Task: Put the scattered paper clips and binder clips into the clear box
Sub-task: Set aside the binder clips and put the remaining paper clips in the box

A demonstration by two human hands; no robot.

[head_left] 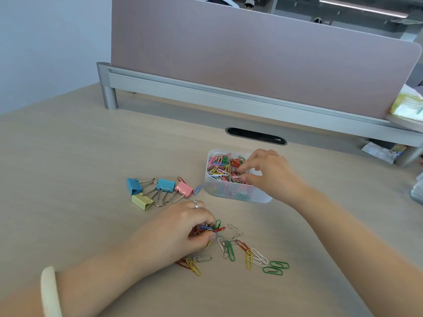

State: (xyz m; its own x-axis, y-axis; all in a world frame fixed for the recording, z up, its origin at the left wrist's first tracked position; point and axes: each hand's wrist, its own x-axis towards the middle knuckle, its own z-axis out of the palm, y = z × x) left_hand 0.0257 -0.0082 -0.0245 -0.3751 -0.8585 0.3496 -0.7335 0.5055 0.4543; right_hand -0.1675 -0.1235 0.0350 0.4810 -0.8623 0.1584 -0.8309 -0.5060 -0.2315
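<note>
Head view: one desk, one clear box on it, divided inside and heaped with coloured clips. Right hand reaches into the box's right compartment, fingers curled down among the clips; cannot tell whether it holds any. Left hand (ring on one finger) pinches a small bunch of mixed colours against the desk, near the box. Loose paper clips lie just right of that hand, roughly a dozen, overlapping. Four binder clips sit left of the box: two blue, one pink, one yellow.
</note>
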